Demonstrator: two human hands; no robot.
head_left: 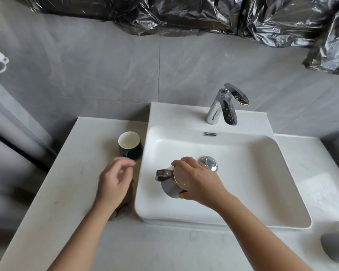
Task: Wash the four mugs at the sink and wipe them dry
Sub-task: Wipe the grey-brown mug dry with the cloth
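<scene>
Probably mid-task: right hand (200,180) grips inverted silver mug (169,187) over sink (243,173); left hand (114,180) empty, fingers relaxed; green mug (130,146) waits.

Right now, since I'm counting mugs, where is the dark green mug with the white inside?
Head view: the dark green mug stands upright on the white counter, just left of the white sink basin and beyond the left hand.

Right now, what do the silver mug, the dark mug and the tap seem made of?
Silver mug: mirror-shiny sides but a matte beige base, so probably ceramic with a metallic glaze, possibly metal. Dark mug: glossy dark green outside, white inside, likely glazed ceramic. Tap: polished chrome-look metal, with sharp reflections.
</scene>
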